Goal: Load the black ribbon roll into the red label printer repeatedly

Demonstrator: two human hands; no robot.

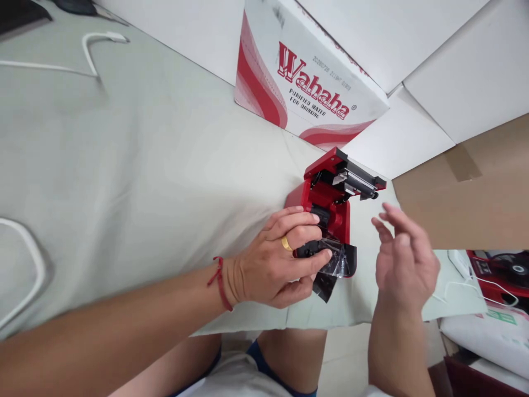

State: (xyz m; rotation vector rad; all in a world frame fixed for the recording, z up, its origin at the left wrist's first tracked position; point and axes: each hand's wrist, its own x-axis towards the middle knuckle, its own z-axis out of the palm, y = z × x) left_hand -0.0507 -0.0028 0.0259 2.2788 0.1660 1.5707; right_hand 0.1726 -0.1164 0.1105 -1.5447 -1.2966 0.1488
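A red label printer (pixel 297 193) stands on the cloth-covered table with its lid (pixel 324 162) raised. A dark roller and metal parts show under the lid. My left hand (pixel 285 256), with a yellow ring, curves over the printer's front left side. Its fingertips press on shiny black film (pixel 339 258) that lies across the opening, and a dark end of it hangs in front. My fingers hide part of the inside. To the right of the printer, my right hand (pixel 405 259) hovers in the air, fingers apart and slightly blurred, with nothing visible in it.
A Wahaha water carton (pixel 308 82) stands behind the printer, beside white boxes (pixel 467 71). Brown cardboard (pixel 467 182) rises at the right. White cables (pixel 88 52) lie on the left of the table (pixel 165 165). Another red machine (pixel 504 273) sits at the far right.
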